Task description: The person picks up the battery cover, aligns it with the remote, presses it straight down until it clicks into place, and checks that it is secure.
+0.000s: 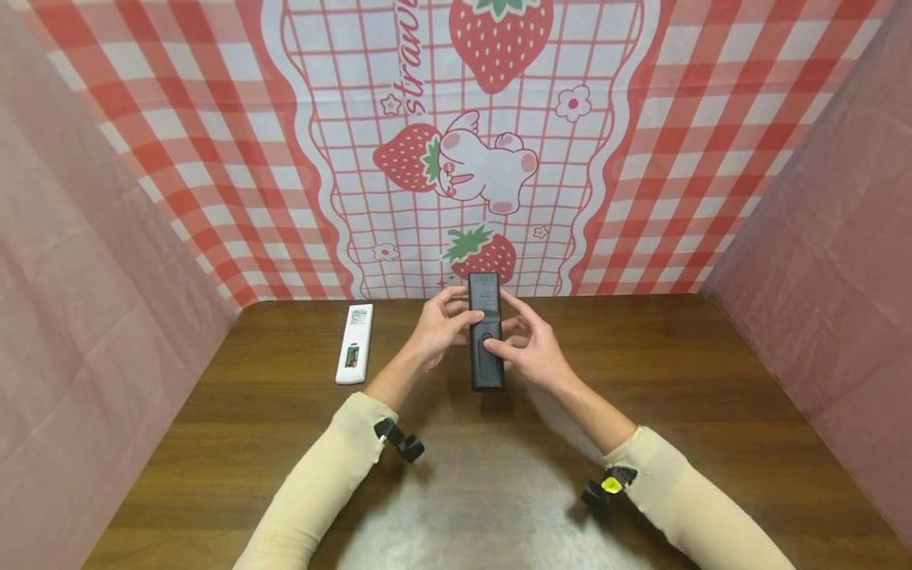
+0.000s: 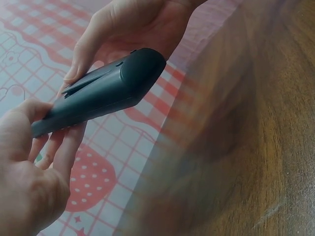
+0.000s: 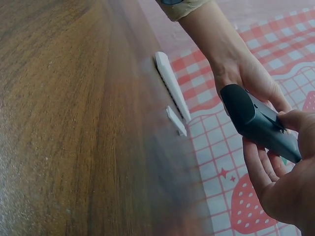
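Black remote control (image 1: 490, 328) is held above the desk (image 1: 513, 491) between both hands, back face toward the wearer; long axis is pointed away from the body. It is gripped along its left edge by the left hand (image 1: 438, 326), thumb laid over the back. Right edge is gripped by the right hand (image 1: 536, 348). Key relation, as judged: the battery cover (image 1: 488, 366) is set in the near half, right under the right thumb; left thumb is placed farther along. One cover edge appears raised in the left wrist view.
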Motion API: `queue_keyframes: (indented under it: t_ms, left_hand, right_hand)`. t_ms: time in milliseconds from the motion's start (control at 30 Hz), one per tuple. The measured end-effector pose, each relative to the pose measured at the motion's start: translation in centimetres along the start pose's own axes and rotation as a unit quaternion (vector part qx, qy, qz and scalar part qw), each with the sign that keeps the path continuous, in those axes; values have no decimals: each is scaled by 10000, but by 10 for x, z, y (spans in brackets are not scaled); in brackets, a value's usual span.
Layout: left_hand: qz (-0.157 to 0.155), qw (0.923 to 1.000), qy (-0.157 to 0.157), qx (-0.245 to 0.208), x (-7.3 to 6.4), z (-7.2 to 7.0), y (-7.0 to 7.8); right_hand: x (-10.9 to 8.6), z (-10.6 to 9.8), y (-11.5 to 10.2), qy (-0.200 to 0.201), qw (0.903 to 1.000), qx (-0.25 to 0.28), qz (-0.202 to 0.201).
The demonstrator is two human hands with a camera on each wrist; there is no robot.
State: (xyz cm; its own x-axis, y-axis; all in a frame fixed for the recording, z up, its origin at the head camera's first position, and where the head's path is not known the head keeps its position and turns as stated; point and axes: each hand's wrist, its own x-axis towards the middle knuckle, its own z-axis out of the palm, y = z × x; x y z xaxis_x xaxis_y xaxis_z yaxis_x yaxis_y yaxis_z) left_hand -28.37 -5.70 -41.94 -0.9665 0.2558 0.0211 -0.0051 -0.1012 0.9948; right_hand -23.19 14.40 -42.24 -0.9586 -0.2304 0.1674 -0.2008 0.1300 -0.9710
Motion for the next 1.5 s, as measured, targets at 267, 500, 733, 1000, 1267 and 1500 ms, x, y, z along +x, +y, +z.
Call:
queue_keyframes:
  t_ms: [267,500,733,1000,1267,1500]
  left_hand:
    - [46,9999,-15,123,0,-1,0]
    - [59,9999,45,100,2,-1,-2]
    - [51,9999,13,109,1,-1,-2]
    - [8,10000,16,95,-1,-2,-1]
    - [53,10000,-16,55,-2,-2,0]
    - [27,10000,-17,-27,-3,-1,1]
  right_hand:
    - [0,-1,2,15,10000,-20,-50]
    - [0,-1,2,-7,10000,-24,-46]
    - [1,-1,4,-25,10000,-1,3]
    - [2,-1,5,-54,9999,41,77]
    - [1,-2,3,-50,10000,-8,80]
    - [2,-2,4,-40,9999,-6,101]
